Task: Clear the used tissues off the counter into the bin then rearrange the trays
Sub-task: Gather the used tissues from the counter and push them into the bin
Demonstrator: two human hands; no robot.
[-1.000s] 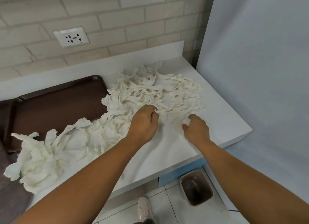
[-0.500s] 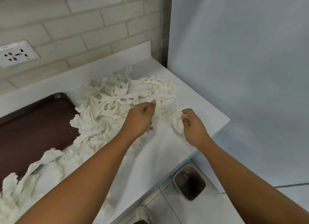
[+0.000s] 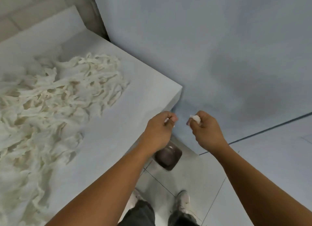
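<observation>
Left hand [image 3: 160, 129]: centre of frame, curled into a loose fist past the counter's front corner, thumb and forefinger pinching a small scrap of tissue [image 3: 166, 119] that just shows at the knuckles. Held out over open floor rather than over the worktop, presumably so that the scrap falls clear of the edge.

Right hand [image 3: 205, 128]: centre of frame, just right of the left hand and apart from it, fingers pressed together around a small white tissue wad [image 3: 195, 118]. Raised level with the other hand, above and slightly beyond the bin; judged to be carrying a load for dropping.

Bin [image 3: 168, 155]: small, dark, rounded-rectangular, on the tiled floor below centre, tucked at the foot of the counter's corner, partly hidden behind the left wrist. Contents not discernible. Position close under the corner suits short carries from the worktop.

Tissue pile [image 3: 55, 107]: large heap of torn, crumpled white strips, left half of frame, spread across the white counter [image 3: 145, 94] from its far part down to the lower left edge. Bulk of the clearing judged not yet done.

Trays: none in view.

Shoes [image 3: 183, 200] and dark trouser legs: bottom centre, standing just short of the bin.

Blue-grey wall panel [image 3: 219, 48]: upper right, meeting the counter's right end.
</observation>
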